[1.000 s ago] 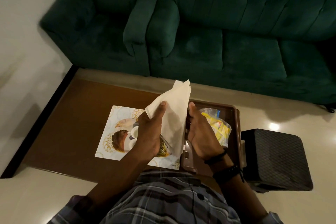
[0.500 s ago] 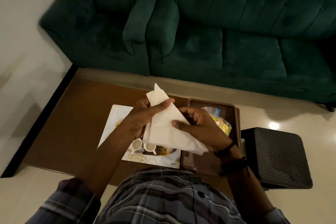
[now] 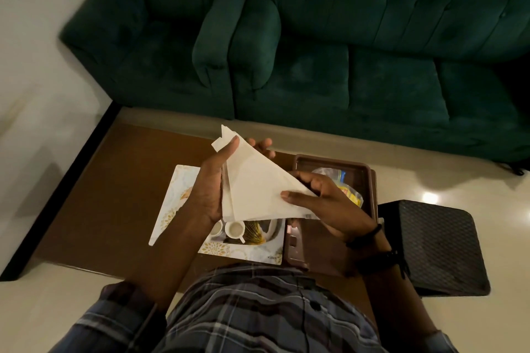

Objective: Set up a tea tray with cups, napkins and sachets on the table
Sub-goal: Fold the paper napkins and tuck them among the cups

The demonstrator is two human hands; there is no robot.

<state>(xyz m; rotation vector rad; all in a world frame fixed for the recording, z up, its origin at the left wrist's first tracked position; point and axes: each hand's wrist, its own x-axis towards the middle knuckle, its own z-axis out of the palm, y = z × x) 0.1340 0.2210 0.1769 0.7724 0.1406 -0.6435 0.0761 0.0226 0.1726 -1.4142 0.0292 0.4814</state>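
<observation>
A white paper napkin (image 3: 255, 186), folded into a triangle, is held above the table between both hands. My left hand (image 3: 209, 189) grips its left edge, thumb up along the top corner. My right hand (image 3: 324, 203) pinches its lower right corner. Below the napkin two small white cups (image 3: 234, 229) stand on a patterned white placemat (image 3: 177, 200). A brown tray (image 3: 370, 180) lies to the right of the mat, with a clear bag of yellow sachets (image 3: 348, 190) in it, partly hidden by my right hand.
The brown low table (image 3: 114, 195) runs left under the mat. A green sofa (image 3: 315, 37) stands just beyond it. A black textured stool (image 3: 438, 246) sits at the right of the tray. Pale floor (image 3: 43, 166) lies to the left.
The napkin went from hanging upright and loose to a flat triangle spread between both hands. My left hand rose, uncovering the two cups on the mat.
</observation>
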